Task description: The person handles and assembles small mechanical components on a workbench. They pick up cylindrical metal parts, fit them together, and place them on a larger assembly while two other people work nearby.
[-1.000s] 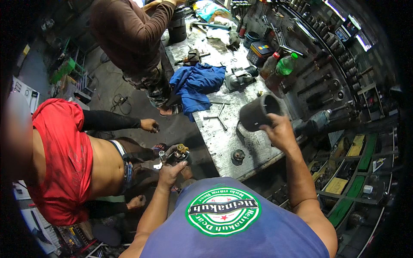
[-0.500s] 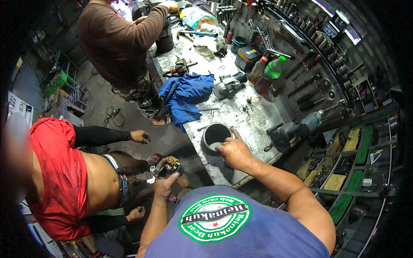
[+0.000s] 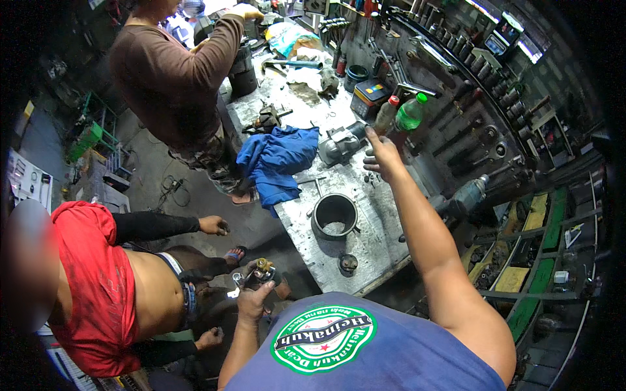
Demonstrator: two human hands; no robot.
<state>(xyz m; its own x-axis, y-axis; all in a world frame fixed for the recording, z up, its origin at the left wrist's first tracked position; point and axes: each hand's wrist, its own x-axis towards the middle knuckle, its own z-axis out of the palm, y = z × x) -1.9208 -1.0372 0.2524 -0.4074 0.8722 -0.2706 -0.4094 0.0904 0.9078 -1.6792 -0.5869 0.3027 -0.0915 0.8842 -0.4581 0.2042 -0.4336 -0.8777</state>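
Observation:
My left hand (image 3: 251, 301) is closed around a dark metal part with a brass-coloured top (image 3: 263, 265), in front of my body and left of the bench. My right hand (image 3: 385, 156) reaches over the bench with its fingers apart and nothing in them. Just left of its fingertips lies a grey cast metal housing (image 3: 337, 146) with a dark cylindrical end. An open metal cylinder (image 3: 335, 236) stands upright near the bench's front part. Close in front of the cylinder sits a small dark round part (image 3: 348, 264).
The metal workbench (image 3: 303, 251) also bears a blue cloth (image 3: 277, 163), a green-capped bottle (image 3: 411, 114), a red-capped bottle (image 3: 386, 114) and a black box (image 3: 372, 96). A power tool (image 3: 466, 195) is at right. People in red (image 3: 91, 280) and brown (image 3: 169, 65) stand at left.
My right hand has let go of the cylinder's rim and moved away over the bench toward the cast housing. The small round part now shows. My left hand keeps its hold.

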